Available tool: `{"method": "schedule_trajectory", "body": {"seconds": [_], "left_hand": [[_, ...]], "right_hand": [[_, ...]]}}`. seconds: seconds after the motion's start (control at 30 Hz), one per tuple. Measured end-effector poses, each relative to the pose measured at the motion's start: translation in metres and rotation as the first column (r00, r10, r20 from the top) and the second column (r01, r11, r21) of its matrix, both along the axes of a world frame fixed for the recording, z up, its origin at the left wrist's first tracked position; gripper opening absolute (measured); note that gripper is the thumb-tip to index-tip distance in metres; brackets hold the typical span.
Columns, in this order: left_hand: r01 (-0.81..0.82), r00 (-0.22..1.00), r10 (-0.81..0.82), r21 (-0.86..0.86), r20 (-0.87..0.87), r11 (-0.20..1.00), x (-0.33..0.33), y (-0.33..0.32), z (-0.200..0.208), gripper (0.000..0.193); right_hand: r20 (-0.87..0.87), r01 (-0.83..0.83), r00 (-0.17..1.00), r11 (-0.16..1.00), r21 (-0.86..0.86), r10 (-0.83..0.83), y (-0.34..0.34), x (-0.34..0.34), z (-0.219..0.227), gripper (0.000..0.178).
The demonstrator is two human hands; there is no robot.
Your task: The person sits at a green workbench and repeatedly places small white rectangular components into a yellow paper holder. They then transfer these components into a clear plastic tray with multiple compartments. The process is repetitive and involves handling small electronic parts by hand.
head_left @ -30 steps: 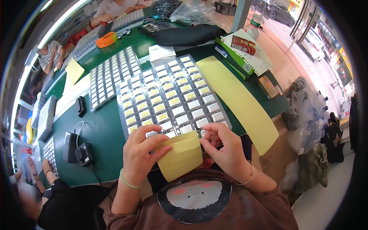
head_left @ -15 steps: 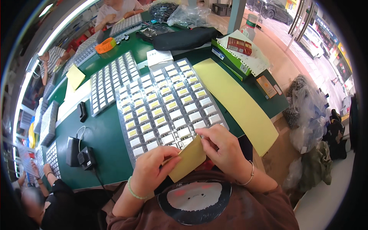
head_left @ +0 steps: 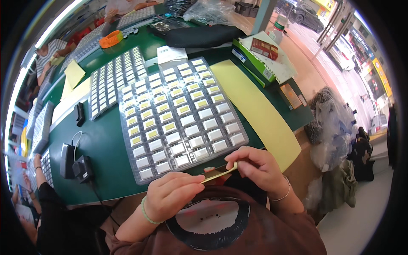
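Left hand (head_left: 175, 196) and right hand (head_left: 260, 170) pinch opposite ends of yellow paper (head_left: 220, 174). Beyond lies a transparent tray (head_left: 154, 171) of white blocks (head_left: 187, 120).

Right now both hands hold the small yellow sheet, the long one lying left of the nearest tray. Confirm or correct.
Wrong side: the head view shows the long yellow sheet right of the nearest tray. The left hand and right hand hold the small yellow sheet.

Held between left hand (head_left: 172, 195) and right hand (head_left: 259, 167): 1 thin yellow paper (head_left: 219, 175), seen almost from its edge. Slants up to the right.
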State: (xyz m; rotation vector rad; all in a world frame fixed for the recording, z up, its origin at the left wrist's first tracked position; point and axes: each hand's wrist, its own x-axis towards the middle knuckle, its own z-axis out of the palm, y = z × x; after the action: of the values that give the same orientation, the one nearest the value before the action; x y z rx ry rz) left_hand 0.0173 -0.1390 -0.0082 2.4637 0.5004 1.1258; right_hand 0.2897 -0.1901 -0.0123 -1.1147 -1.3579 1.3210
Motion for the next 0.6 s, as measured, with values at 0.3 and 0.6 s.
{"method": "schedule_trajectory", "body": {"seconds": [0.3, 0.6], "left_hand": [[0.189, 0.981, -0.181, 0.126, -0.074, 0.974, 0.007, -0.007, -0.004, 0.022], [0.290, 0.956, -0.292, -0.069, -0.016, 0.954, 0.022, -0.011, -0.015, 0.021]], "right_hand": [[0.092, -0.079, 0.994, 0.974, 0.213, 0.061, -0.022, 0.026, -0.016, 0.023], [0.294, 0.082, 0.910, 0.821, 0.566, -0.293, -0.039, 0.025, -0.032, 0.032]]}}
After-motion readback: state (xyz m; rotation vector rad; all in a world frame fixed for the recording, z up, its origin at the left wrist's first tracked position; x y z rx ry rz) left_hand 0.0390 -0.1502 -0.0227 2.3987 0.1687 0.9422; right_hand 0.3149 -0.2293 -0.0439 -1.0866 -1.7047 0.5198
